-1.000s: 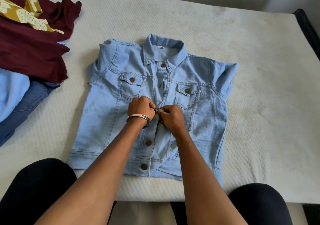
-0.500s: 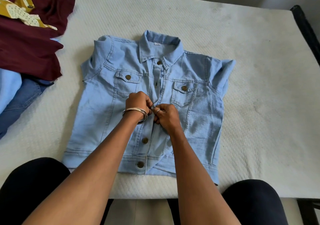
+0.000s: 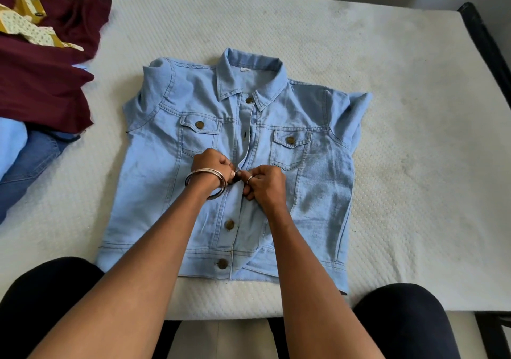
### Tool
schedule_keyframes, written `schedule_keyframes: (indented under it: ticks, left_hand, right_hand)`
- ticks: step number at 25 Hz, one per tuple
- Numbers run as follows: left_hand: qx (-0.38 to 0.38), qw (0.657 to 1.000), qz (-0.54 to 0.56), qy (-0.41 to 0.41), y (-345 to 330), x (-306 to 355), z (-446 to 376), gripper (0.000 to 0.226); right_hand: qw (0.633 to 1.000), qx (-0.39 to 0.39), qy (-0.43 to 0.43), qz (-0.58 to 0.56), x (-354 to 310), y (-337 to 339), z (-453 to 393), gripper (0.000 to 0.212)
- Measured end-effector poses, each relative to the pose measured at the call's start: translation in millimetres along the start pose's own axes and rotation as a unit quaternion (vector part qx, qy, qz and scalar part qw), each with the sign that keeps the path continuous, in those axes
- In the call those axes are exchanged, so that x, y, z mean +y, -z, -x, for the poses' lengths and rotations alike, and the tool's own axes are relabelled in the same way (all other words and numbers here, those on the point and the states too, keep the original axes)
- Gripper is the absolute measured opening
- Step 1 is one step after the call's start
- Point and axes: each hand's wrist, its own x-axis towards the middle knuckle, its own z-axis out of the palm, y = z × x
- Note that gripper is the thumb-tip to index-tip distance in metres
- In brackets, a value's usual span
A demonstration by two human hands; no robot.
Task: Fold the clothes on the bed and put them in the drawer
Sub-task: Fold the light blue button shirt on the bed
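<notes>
Right now the denim vest lies flat and face up on the bed, collar away from the person and hem at the near edge, spread so the two front panels meet down the middle. Both hands work at that middle line, about halfway down the front: the left hand has its fingers curled tight and pinches the edge of the left panel, while the right hand, fingers also curled, pinches the opposite edge just beside it, the two nearly touching. The grip looks like buttoning, one side holding the button steady and the other pulling the hole over it, though the button itself is hidden between the knuckles, so I can't be sure it is through. Two lower buttons appear fastened, and the front above the hands gapes open up to the collar (closing it would keep the panels from sliding apart once folded). Folding proper has not begun, and no drawer is in view. At the far left a maroon garment lies over a patterned yellow piece, with jeans below, waiting their turn.
</notes>
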Motion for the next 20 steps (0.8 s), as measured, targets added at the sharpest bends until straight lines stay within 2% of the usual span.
schedule_keyframes:
  ticks: [3,5,7,8,10,11,13,15,17,20]
  left_hand:
    - [-0.004,0.988,0.151,0.020,0,-2,5,0.027]
    - [0.047,0.973,0.226,-0.010,2,-4,1,0.028]
    - [0.118,0.967,0.201,-0.101,3,2,-10,0.018]
    - [0.132,0.966,0.168,-0.144,1,9,-18,0.010]
    - [0.132,0.967,0.094,-0.198,-7,31,-31,0.012]
    - [0.119,0.971,0.047,-0.202,-12,43,-36,0.015]
    - [0.106,0.975,-0.068,-0.185,-21,60,-45,0.022]
    - [0.111,0.968,-0.158,-0.157,-24,62,-51,0.028]
    - [0.119,0.971,-0.145,-0.148,-20,57,-52,0.024]
    - [0.131,0.988,0.013,-0.080,-10,48,-55,0.011]
  right_hand:
    - [0.999,-0.035,-0.032,-0.006,-5,7,2,0.025]
    - [0.995,-0.071,-0.071,0.000,-7,20,4,0.028]
    - [0.996,-0.032,-0.076,-0.024,-15,31,-1,0.027]
    - [0.997,0.020,-0.054,-0.042,-22,35,-7,0.024]
    - [0.992,0.110,0.019,-0.053,-42,38,-29,0.013]
    - [0.991,0.116,0.051,-0.041,-53,35,-41,0.007]
    - [0.992,0.087,0.083,0.031,-60,26,-60,0.029]
    - [0.993,0.068,0.069,0.075,-47,21,-70,0.032]
    - [0.994,0.068,0.060,0.061,-34,18,-72,0.024]
    - [0.979,0.063,0.115,0.155,-36,13,-71,0.022]
